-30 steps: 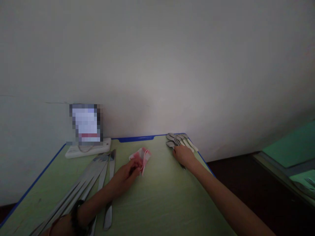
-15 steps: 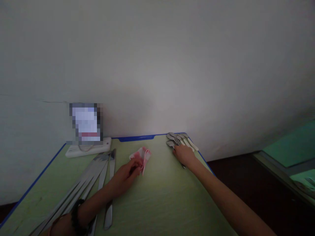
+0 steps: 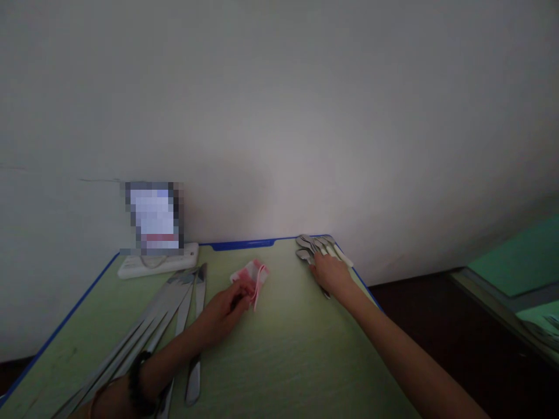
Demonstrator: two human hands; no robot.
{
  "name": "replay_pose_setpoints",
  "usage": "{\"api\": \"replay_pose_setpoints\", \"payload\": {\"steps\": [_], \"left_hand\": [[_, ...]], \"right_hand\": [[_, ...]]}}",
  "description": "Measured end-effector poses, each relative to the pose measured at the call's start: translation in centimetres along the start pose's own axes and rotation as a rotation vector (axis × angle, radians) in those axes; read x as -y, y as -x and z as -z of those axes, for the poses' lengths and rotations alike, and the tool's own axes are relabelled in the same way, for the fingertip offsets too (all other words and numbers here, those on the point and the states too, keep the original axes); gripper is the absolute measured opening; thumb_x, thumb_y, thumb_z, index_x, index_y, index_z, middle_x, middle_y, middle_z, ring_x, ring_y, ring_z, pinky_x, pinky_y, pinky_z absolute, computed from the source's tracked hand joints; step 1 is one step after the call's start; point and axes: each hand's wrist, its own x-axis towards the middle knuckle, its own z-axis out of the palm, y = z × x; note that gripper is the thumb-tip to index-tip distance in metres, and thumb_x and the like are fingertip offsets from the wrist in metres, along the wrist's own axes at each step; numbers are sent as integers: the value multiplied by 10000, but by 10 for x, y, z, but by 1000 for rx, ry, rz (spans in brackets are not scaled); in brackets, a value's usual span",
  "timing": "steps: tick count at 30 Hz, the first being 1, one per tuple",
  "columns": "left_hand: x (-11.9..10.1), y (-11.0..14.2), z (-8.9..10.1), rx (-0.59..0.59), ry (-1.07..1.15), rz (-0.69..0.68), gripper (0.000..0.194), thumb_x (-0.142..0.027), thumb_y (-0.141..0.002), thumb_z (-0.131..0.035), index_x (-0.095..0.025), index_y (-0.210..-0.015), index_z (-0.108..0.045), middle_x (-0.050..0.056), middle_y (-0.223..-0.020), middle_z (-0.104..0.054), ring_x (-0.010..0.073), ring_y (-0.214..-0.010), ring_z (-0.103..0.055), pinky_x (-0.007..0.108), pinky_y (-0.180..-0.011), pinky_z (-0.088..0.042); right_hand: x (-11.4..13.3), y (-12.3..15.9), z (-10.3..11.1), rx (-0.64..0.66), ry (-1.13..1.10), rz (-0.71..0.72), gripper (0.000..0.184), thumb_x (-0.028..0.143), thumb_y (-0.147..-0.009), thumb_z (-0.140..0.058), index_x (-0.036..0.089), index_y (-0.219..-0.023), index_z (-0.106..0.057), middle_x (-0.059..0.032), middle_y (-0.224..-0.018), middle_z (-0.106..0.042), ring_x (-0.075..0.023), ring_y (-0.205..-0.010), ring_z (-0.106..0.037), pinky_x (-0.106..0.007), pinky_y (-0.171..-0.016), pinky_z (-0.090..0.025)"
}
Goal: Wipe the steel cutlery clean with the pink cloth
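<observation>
1 head-worn view (forward, downward) over table (image 3: pixel 283 355) toward wall (image 3: pixel 305 116)

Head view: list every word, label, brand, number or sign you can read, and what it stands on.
No text can be read.
Lit screen: pixelated, unreadable.
White strip below it: any marks are too small to read.
Knives, spoons and pink-and-white cloth: no lettering can be made out.

left wrist: chunky black bracelet (image 3: pixel 135 384) | left forearm: thin reddish band (image 3: pixel 94 400), blurred | both hands (image 3: pixel 225 314) (image 3: pixel 334 275): bare
</observation>
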Motion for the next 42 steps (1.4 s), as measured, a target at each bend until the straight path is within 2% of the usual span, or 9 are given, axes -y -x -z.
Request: {"api": "replay_pose_setpoints", "payload": {"steps": [3, 8, 10, 14, 17, 21, 24, 30, 42], "left_hand": [[1, -1, 1, 2, -7, -11, 169, -285, -873, -391, -190, -886, -530, 11, -780, -621, 152, -681, -553, 251, -637, -414], [3, 1, 0, 15, -44, -26, 168, -282, -879, -386, -191, -873, -527, 15, -789, -617, 153, -701, -558, 250, -650, -426], [0, 3, 2, 20, -95, -37, 157, -270, -879, -382, -194, -880, -519, 17, -797, -611, 153, -702, -558, 256, -661, -433], [-6, 6, 16, 34, -296, -122, 152, -232, -870, -381, -193, -910, -522, 54, -909, -599, 180, -831, -564, 296, -757, -453], [-3, 11, 33, -61, -506, -91, 217, -218, -851, -411, -184, -1026, -536, 91, -1074, -567, 227, -1019, -529, 380, -903, -421], [16, 33, 48, -245, -791, 99, 333, -346, -875, -439, -161, -1132, -540, 140, -1208, -530, 293, -1156, -465, 482, -985, -358], [32, 55, 46, -206, -916, 80, 452, -438, -889, -413, -177, -1247, -507, 136, -1353, -461, 310, -1298, -336, 515, -1079, -229], [43, 76, 38, -132, -941, 143, 603, -537, -903, -335, -264, -1436, -262, 83, -1493, -306, 285, -1371, -246, 511, -1100, -181], [38, 90, 45, -70, -960, 91, 565, -498, -930, -294, -275, -1445, -229, 33, -1505, -281, 241, -1389, -213, 435, -1126, -147]], "right_hand": [[6, 7, 3, -34, -21, 27, 302, 279, -886, -409, 116, -1087, -564, -179, -959, -681, -284, -898, -652, -345, -685, -467], [41, 28, -12, -149, -244, 287, 293, 305, -918, -338, 179, -1038, -573, -97, -927, -693, -208, -757, -656, -289, -641, -434], [57, 33, -22, -179, -361, 367, 319, 318, -921, -338, 188, -1138, -533, -86, -981, -688, -184, -727, -651, -279, -645, -436], [80, 29, -34, -190, -467, 446, 462, 300, -919, -339, 174, -1363, -359, -106, -1108, -658, -191, -822, -656, -288, -698, -460], [89, 18, -34, -204, -492, 484, 487, 291, -925, -314, 190, -1401, -312, -99, -1251, -588, -207, -921, -647, -314, -754, -478], [97, 9, -33, -193, -494, 563, 431, 293, -937, -286, 208, -1333, -432, -75, -1316, -543, -203, -1032, -615, -316, -836, -466], [99, 11, -32, -176, -486, 567, 422, 347, -949, -259, 212, -1252, -520, -72, -1251, -595, -203, -1013, -620, -313, -820, -461], [95, 20, -34, -159, -535, 550, 411, 387, -948, -264, 209, -1192, -543, -72, -1033, -694, -196, -870, -651, -290, -733, -438], [94, 26, -36, -191, -559, 561, 397, 369, -938, -292, 192, -1201, -531, -81, -999, -695, -193, -868, -642, -283, -754, -425]]}}
